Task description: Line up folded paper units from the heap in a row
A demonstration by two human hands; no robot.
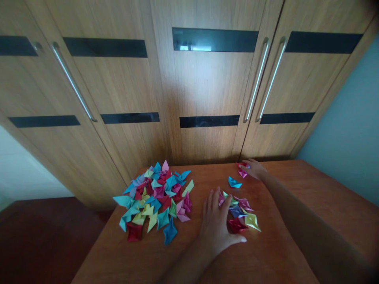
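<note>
**Your left hand [217, 223] borders the small cluster of folded papers [237, 212]; your right hand [254, 169] is out at the far edge**

Your left hand is open, palm down, its fingers pointing away from you and its thumb stretched out to the right. The small cluster lies in the crook between thumb and fingers and to the right of them, so this is clearly the nearer hand to it. Your right hand reaches over a red and pink folded paper [242, 173] near the back of the table; its fingers bend over the paper, but you cannot tell here whether they grip it or only rest on it.

Between the two hands lies a blue folded paper [234, 182], apart from the cluster, its long axis running roughly left to right. Within the cluster, the yellow folded paper [251, 221] slants toward you and to the right, away from your left hand, while the red folded paper [237, 225] sits just beyond your thumb.

Well to the left of your left hand spreads the large heap [160, 193] of folded papers, with a strip of bare wood separating the two groups. Behind your right hand, the table [287, 173] ends close against the wardrobe [204, 146], leaving little room that way. Open tabletop stretches past your right forearm, and more lies in front of the heap.
</note>
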